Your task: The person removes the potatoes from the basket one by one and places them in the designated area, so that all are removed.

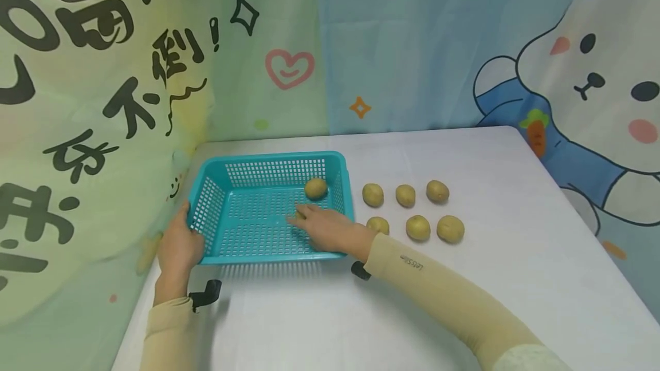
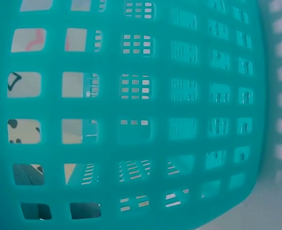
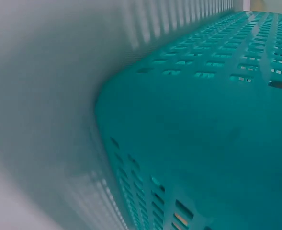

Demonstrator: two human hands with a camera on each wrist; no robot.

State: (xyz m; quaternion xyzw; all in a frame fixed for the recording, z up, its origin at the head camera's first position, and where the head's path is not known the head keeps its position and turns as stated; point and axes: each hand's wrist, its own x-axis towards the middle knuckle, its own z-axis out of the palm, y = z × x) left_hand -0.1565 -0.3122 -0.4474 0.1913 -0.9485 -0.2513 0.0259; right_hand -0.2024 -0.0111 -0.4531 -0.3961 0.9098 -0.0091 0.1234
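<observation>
A turquoise plastic basket [image 1: 258, 257] with a lattice of holes lies on the table. At its left end my left hand [image 1: 179, 245] grips the rim. My right hand [image 1: 327, 229] reaches over the front right side into the basket, its fingers around a potato [image 1: 300, 215] low over the basket floor. Most of that potato is hidden by the fingers. Just behind, another potato [image 1: 315, 188] rests inside near the back right corner. The left wrist view is filled by the basket's wall [image 2: 160, 105], and the right wrist view shows its outer corner [image 3: 179, 115]; neither shows a hand.
Right of the basket, several potatoes stand in two rows, among them one at the back [image 1: 437, 192] and one in front [image 1: 451, 229]. A white cloth covers the table [image 1: 289, 325]. Printed curtains [image 1: 392, 44] hang behind and along the left side.
</observation>
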